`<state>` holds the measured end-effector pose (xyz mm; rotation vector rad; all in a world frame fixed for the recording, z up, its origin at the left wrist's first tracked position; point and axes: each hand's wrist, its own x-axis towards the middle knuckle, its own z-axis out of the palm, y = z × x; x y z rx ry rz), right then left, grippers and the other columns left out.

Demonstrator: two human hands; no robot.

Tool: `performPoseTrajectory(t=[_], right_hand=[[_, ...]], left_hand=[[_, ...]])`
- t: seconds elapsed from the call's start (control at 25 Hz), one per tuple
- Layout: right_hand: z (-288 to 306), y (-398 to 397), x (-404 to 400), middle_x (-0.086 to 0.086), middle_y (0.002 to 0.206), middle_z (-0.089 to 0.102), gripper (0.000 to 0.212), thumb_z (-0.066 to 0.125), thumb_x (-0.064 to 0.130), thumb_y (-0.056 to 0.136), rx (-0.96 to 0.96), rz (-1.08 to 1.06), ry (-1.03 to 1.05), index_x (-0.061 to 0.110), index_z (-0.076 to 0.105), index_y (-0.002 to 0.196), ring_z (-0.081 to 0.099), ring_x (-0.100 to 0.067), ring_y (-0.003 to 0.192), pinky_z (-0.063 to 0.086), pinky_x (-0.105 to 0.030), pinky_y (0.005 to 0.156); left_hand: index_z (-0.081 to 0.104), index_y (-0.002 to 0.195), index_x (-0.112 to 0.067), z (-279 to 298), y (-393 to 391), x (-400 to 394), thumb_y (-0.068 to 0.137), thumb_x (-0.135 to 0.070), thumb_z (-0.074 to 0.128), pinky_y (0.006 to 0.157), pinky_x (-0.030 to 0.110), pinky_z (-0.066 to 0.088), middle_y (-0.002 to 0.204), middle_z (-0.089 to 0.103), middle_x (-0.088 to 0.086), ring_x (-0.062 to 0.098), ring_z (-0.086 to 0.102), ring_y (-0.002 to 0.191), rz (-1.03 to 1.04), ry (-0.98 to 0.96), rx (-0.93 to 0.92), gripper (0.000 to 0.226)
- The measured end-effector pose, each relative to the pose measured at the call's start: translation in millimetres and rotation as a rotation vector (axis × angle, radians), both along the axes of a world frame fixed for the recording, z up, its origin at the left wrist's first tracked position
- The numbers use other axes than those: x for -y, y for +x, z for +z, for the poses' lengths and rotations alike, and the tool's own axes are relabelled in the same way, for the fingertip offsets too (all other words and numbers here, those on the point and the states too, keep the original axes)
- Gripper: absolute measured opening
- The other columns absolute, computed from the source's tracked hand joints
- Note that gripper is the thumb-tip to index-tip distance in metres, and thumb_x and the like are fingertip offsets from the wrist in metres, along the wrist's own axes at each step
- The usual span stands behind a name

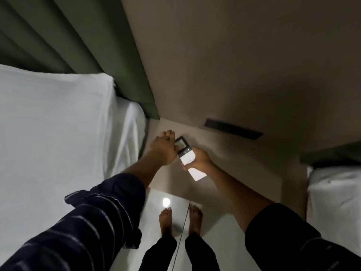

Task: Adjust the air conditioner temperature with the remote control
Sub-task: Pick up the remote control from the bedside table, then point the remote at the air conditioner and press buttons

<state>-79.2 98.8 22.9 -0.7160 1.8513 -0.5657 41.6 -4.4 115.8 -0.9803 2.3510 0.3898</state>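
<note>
A white remote control (pixel 187 156) with a dark screen at its far end is held over a beige bedside surface (pixel 234 169). My right hand (pixel 201 159) wraps around its lower half from the right. My left hand (pixel 163 148) rests against the screen end from the left, its thumb on the remote near the screen and its fingers stretched out. The remote's face points up at the camera. Dark striped sleeves cover both upper forearms.
A bed with a white sheet (pixel 58 133) fills the left; another white bed corner (pixel 334 198) is at the right. Green curtains (pixel 78 40) hang at the back left. A dark flat bar (pixel 233 129) lies on the beige surface. My bare feet (pixel 179 220) stand on glossy white tiles.
</note>
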Motion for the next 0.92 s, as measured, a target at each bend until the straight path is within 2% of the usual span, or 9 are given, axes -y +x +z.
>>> performPoseTrajectory(t=[0.08,0.2,0.28,0.4,0.48,0.56,0.64,0.76,0.92], right_hand=[[60,16,23,-0.004,0.093,0.071,0.053,0.083,0.003,0.059,0.053,0.130,-0.069,0.015,0.063,0.107,0.067,-0.024,0.081,0.056,-0.032,0.073],[169,73,66,-0.012,0.085,0.068,0.030,0.073,0.007,0.075,0.194,0.264,-0.224,0.017,0.059,0.100,0.066,-0.031,0.070,0.058,-0.043,0.067],[242,127,89,-0.015,0.088,0.064,0.019,0.064,0.012,0.086,0.279,0.384,-0.323,0.016,0.056,0.103,0.065,-0.031,0.069,0.057,-0.041,0.063],[353,232,100,-0.017,0.089,0.062,0.015,0.053,0.014,0.088,0.373,0.602,-0.407,0.016,0.055,0.102,0.064,-0.028,0.064,0.055,-0.034,0.058],[424,317,80,-0.019,0.083,0.063,0.020,0.046,0.013,0.083,0.389,0.753,-0.450,0.015,0.054,0.102,0.062,-0.030,0.059,0.054,-0.031,0.056],[467,371,62,-0.020,0.080,0.062,0.018,0.044,0.013,0.083,0.405,0.825,-0.489,0.014,0.053,0.098,0.061,-0.029,0.054,0.052,-0.031,0.053],[515,450,19,-0.021,0.077,0.063,0.015,0.044,0.014,0.083,0.441,0.914,-0.569,0.012,0.054,0.094,0.061,-0.032,0.057,0.052,-0.033,0.056],[571,555,-49,-0.021,0.069,0.064,0.016,0.048,0.017,0.080,0.536,0.918,-0.614,0.006,0.057,0.087,0.061,-0.032,0.054,0.053,-0.036,0.057],[648,657,-119,-0.016,0.056,0.070,0.027,0.051,0.029,0.085,0.714,0.892,-0.477,0.005,0.063,0.081,0.066,-0.031,0.048,0.056,-0.032,0.057]], left_hand=[[0.010,0.154,-0.001,60,33,17,0.102,-0.033,0.025,0.120,0.036,0.020,0.163,0.012,0.014,0.027,0.016,0.150,0.047,-0.064,-0.042,0.063],[0.012,0.154,-0.002,173,124,34,0.102,-0.035,0.024,0.119,0.035,0.020,0.163,0.013,0.012,0.025,0.018,0.149,0.202,-0.254,-0.060,0.062],[0.012,0.155,-0.003,243,189,30,0.102,-0.036,0.023,0.120,0.036,0.018,0.163,0.013,0.011,0.026,0.017,0.149,0.309,-0.404,-0.036,0.063],[0.010,0.155,-0.005,352,299,-4,0.102,-0.038,0.021,0.122,0.038,0.014,0.164,0.011,0.010,0.026,0.015,0.151,0.498,-0.588,-0.018,0.064],[0.010,0.155,-0.006,416,390,-55,0.101,-0.039,0.020,0.122,0.038,0.013,0.164,0.011,0.010,0.025,0.014,0.151,0.640,-0.742,0.055,0.064],[0.011,0.155,-0.005,460,449,-92,0.101,-0.039,0.020,0.122,0.038,0.013,0.164,0.012,0.010,0.025,0.015,0.151,0.724,-0.786,0.082,0.064],[0.011,0.155,-0.004,506,523,-162,0.101,-0.039,0.021,0.122,0.037,0.013,0.164,0.012,0.010,0.024,0.014,0.151,0.853,-0.871,0.162,0.065],[0.010,0.155,-0.004,576,605,-253,0.101,-0.039,0.021,0.122,0.038,0.013,0.164,0.011,0.010,0.024,0.014,0.151,0.983,-0.964,0.232,0.065],[0.006,0.156,-0.005,661,669,-342,0.102,-0.038,0.019,0.123,0.038,0.012,0.164,0.008,0.010,0.024,0.011,0.152,1.112,-1.079,0.304,0.065]])
